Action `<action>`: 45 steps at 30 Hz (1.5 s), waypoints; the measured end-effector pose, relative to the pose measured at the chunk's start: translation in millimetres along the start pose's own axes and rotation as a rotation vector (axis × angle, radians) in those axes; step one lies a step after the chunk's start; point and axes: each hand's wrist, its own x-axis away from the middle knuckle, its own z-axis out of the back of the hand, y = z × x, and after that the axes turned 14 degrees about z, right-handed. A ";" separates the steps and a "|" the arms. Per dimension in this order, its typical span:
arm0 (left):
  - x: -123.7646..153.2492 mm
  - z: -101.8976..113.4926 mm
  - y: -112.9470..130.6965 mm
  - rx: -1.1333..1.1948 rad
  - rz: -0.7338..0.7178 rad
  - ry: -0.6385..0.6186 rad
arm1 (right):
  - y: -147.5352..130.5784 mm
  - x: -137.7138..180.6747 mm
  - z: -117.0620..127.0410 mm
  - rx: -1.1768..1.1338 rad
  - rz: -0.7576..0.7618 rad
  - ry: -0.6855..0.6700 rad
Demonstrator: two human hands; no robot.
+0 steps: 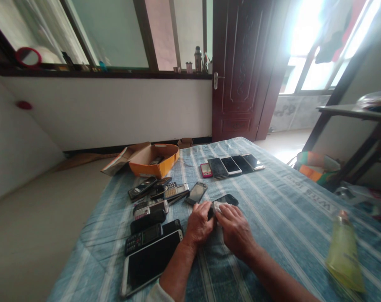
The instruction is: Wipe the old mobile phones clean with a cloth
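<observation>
My left hand (199,224) is closed around a dark mobile phone (210,212), most of which the fingers cover. Pressed against that phone, my right hand (236,228) grips a crumpled white tissue (219,205). Just beyond my fingers a black smartphone (228,199) lies flat on the cloth. A grey touchscreen phone (197,193) rests ahead of my left hand. To the left sit several old keypad phones (143,239) in a loose pile, with a large white-framed tablet (152,262) nearest me.
An open orange box (160,167) stands at the far left edge of the striped bed cover (272,218). Farther off, several smartphones (230,165) form a row beside a small pink phone (206,170). A yellow-green bottle (344,256) is at right. Behind is a dark red door (237,84).
</observation>
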 end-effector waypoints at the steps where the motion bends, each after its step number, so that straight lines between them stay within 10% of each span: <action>1: 0.4 1.9 1.4 0.006 0.004 -0.009 | 0.1 -0.6 0.7 0.005 0.010 0.015; 35: 0.8 -0.3 5.1 -0.106 0.147 0.105 | 70.8 -13.5 -16.1 0.238 -0.094 0.103; 45: 0.1 2.0 7.0 -0.053 0.181 0.075 | 20.8 -14.7 -22.0 0.162 0.054 0.102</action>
